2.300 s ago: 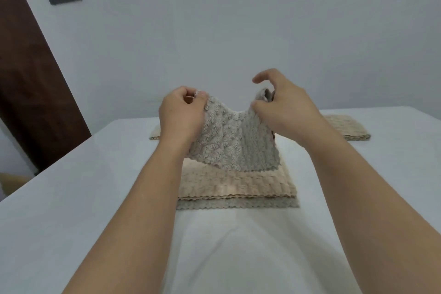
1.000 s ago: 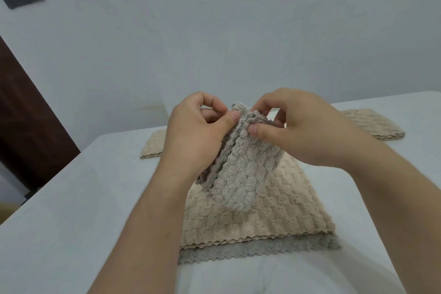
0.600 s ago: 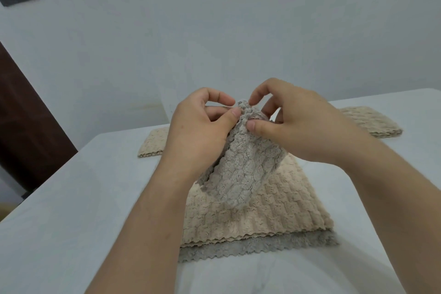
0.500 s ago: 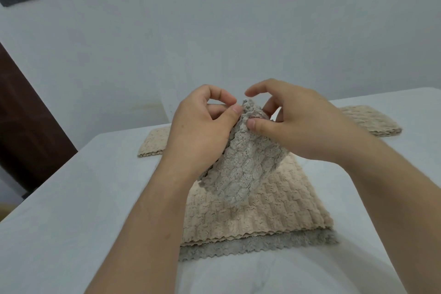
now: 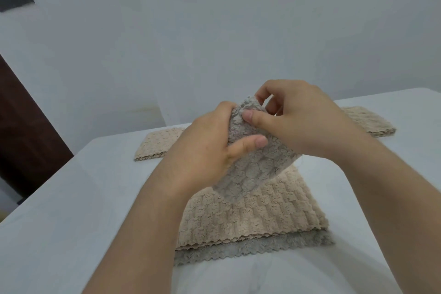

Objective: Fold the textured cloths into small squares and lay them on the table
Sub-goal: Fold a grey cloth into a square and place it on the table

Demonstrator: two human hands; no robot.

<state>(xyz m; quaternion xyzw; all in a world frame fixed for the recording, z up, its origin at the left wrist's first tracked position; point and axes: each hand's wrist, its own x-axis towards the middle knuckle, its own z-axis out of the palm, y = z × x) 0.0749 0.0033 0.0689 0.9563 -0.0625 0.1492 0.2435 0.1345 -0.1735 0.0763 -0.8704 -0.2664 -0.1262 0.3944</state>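
Observation:
A grey textured cloth (image 5: 257, 169), folded narrow, hangs in the air above the table (image 5: 59, 234). My left hand (image 5: 205, 150) grips its left side, thumb pressed across the front. My right hand (image 5: 300, 119) pinches its top edge between thumb and curled fingers. Below the hands lies a stack of flat cloths: a beige cloth (image 5: 257, 217) on top and a grey one (image 5: 250, 249) showing under its near edge.
A folded beige cloth (image 5: 157, 144) lies at the back left of the white table, and another folded beige cloth (image 5: 367, 120) at the back right. A pale wall rises behind, with a dark door (image 5: 21, 126) at the left.
The grey cloth went from spread wide between my hands to folded narrow. My left thumb has slid lower across its front, and my right hand now pinches the top edge.

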